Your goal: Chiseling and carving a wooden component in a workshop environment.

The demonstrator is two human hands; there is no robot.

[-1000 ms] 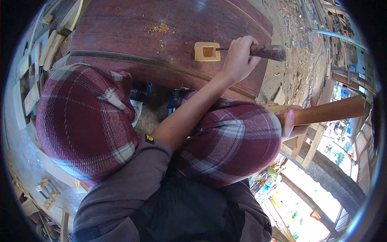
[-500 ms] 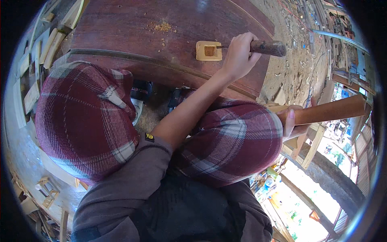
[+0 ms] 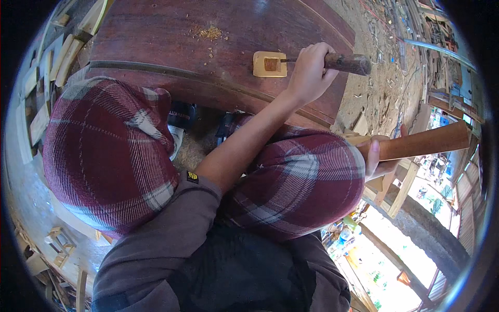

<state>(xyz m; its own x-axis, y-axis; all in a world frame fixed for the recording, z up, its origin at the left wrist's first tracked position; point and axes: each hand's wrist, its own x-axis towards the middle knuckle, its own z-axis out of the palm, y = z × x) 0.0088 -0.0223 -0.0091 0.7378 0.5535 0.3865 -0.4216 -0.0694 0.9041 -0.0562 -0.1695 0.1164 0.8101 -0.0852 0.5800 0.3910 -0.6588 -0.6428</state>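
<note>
When we start at the grip, we find the left hand (image 3: 310, 67) wrapped snugly about a chisel (image 3: 354, 64), its fingers curled round the place where blade and handle meet, with no gap that we can make out. The round, dark wooden handle juts out to the right of the fist; the thin blade points left and runs to the right rim of a squarish hollow in a pale yellow wooden block (image 3: 270, 64). We cannot tell how far, if at all, the tip enters the wood.

The right hand (image 3: 375, 156), partly hidden behind the plaid right knee (image 3: 306, 179), has hold of a brown wooden club (image 3: 423, 143); we see the thumb laid across its near end, while the rest of the grip is too covered to judge fully. The club extends rightward, well apart from the block.

Moving outward, we note that the block lies hollow side up on a dark reddish bench (image 3: 150, 31) — near the edge toward the knees. Wood chips (image 3: 210, 34) form a small heap farther left on the same surface. Nearer the body we see the plaid left knee (image 3: 104, 156) and a grey sleeve (image 3: 166, 229) pushed up to the left elbow. At the margins we find stacked offcuts (image 3: 67, 62) on the left and — beyond the bench's right end — littered bare ground (image 3: 374, 83).
</note>
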